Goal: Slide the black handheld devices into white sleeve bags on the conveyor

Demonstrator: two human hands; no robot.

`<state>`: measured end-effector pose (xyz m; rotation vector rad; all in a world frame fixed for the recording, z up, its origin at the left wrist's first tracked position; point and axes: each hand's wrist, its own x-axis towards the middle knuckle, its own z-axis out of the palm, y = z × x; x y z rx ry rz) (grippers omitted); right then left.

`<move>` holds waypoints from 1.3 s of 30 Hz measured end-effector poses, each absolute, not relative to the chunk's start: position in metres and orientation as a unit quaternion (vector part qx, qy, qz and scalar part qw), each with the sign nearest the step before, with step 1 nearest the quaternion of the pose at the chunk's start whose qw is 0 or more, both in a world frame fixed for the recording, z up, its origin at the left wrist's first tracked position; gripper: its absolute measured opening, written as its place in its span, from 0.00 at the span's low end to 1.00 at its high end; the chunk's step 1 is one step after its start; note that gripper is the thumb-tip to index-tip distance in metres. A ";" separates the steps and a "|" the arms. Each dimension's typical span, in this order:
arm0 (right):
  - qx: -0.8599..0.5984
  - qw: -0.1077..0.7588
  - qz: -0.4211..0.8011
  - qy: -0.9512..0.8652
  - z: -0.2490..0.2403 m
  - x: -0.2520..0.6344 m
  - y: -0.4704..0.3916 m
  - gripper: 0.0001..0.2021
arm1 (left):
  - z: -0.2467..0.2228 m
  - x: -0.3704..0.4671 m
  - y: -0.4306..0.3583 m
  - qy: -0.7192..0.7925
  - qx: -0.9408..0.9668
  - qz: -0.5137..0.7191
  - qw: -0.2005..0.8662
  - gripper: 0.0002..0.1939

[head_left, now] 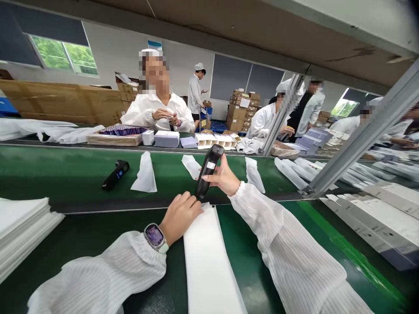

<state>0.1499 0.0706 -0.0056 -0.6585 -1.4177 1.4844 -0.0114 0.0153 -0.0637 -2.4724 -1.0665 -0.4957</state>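
Note:
My right hand (224,176) is closed round a black handheld device (207,170) with a small white label, held upright and slightly tilted above the near edge of the green belt. Below and left of it, my left hand (183,213), with a watch on the wrist, has its fingers together at the top end of a long white sleeve stack (209,261). The fingertips are at the stack's upper edge; whether they pinch a sheet is hidden. Another black device (115,175) lies on the belt to the left.
White sleeves (145,173) lie along the green belt (75,161). A white stack (22,226) stands at the left, white boxes (382,222) at the right. A metal post (363,126) slants up at the right. Across the belt sits a person (160,109).

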 end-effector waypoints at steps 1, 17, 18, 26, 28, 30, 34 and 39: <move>-0.280 0.470 0.604 -0.579 -0.010 0.152 0.070 0.47 | -0.063 -0.012 0.015 -0.386 -0.882 -0.177 0.203 0.13; -0.331 0.437 0.625 -0.556 -0.033 0.141 0.083 0.26 | -0.029 -0.014 0.021 -0.411 -0.876 -0.245 0.064 0.12; -0.323 0.428 0.630 -0.563 -0.032 0.142 0.083 0.24 | -0.019 -0.014 0.023 -0.406 -0.876 -0.253 0.061 0.13; -0.206 0.216 0.688 -0.661 -0.012 0.164 0.060 0.22 | 0.035 -0.006 0.022 -0.421 -0.827 -0.362 0.091 0.11; -0.252 0.298 0.616 -0.684 -0.006 0.169 0.067 0.19 | 0.024 -0.006 0.022 -0.442 -0.807 -0.391 0.021 0.11; -0.312 0.417 0.513 -0.682 -0.002 0.174 0.086 0.20 | 0.006 -0.009 0.023 -0.472 -0.797 -0.372 -0.065 0.14; -0.488 0.493 0.219 -0.687 -0.009 0.179 0.140 0.20 | -0.029 -0.022 0.025 -0.492 -0.820 -0.212 -0.202 0.17; -0.530 0.452 0.118 -0.708 -0.043 0.161 0.178 0.11 | -0.046 -0.029 0.030 -0.461 -0.813 -0.147 -0.324 0.13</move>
